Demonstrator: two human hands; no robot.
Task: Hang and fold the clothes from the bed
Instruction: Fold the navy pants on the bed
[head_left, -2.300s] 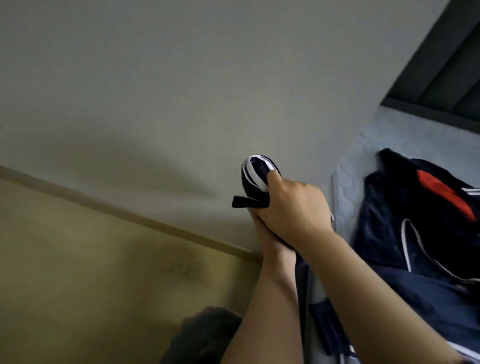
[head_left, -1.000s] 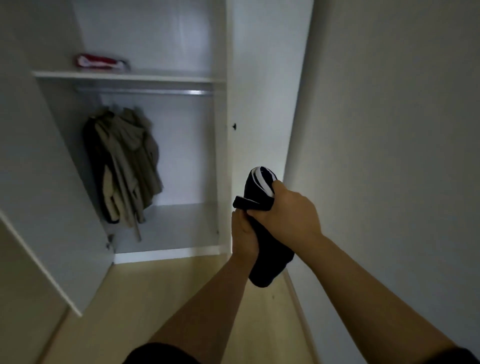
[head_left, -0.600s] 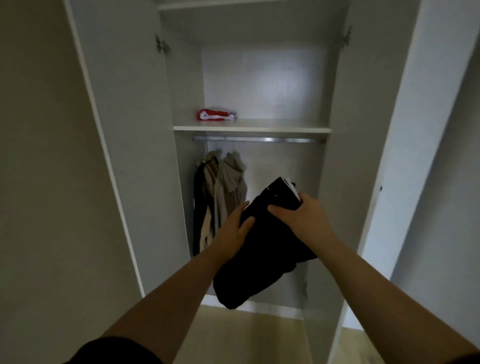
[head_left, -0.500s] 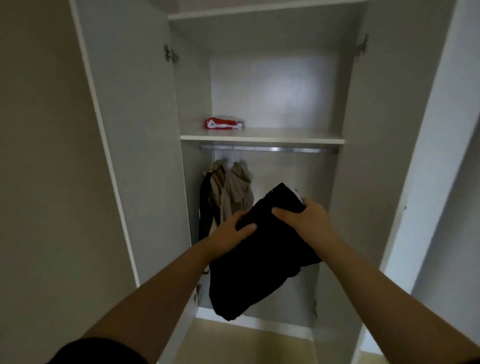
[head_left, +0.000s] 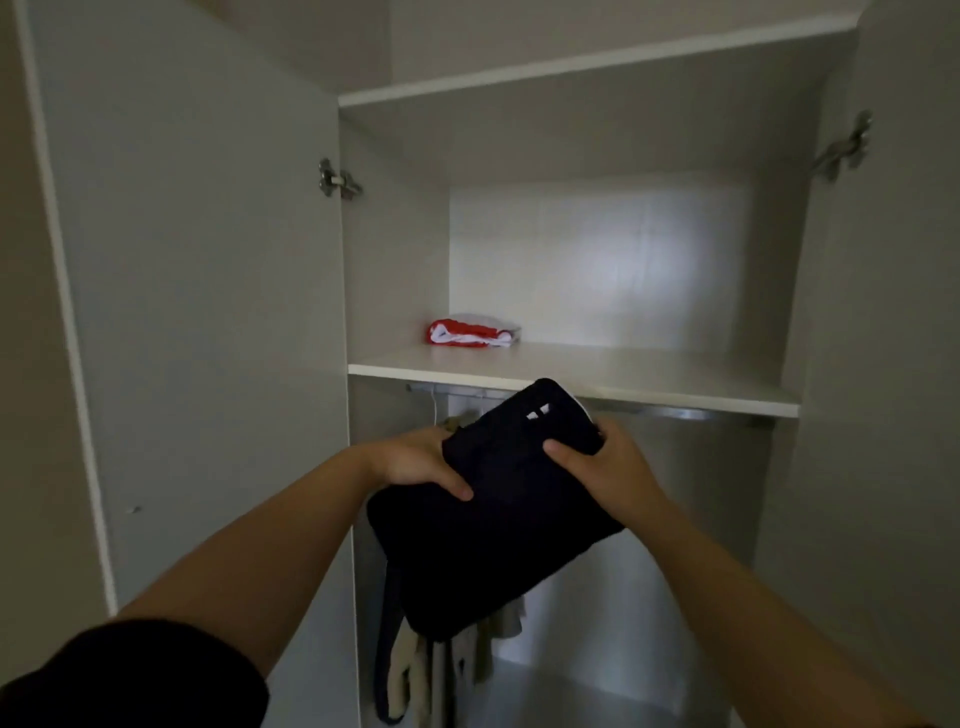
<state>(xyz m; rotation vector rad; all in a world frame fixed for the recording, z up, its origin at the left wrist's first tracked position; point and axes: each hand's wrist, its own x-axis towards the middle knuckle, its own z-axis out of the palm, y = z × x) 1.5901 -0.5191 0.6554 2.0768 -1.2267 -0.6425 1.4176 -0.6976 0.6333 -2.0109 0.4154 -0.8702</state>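
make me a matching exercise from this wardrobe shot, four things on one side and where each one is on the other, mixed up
Things
1. dark folded garment
2. red and white garment
3. beige hanging clothes
4. metal rail

Places
A. fixed horizontally right under the shelf
B. gripped between the left hand and right hand
C. lying on the shelf, toward its left
D. low in the wardrobe, partly hidden behind the dark garment

Pairs: 1-B, 2-C, 3-D, 4-A
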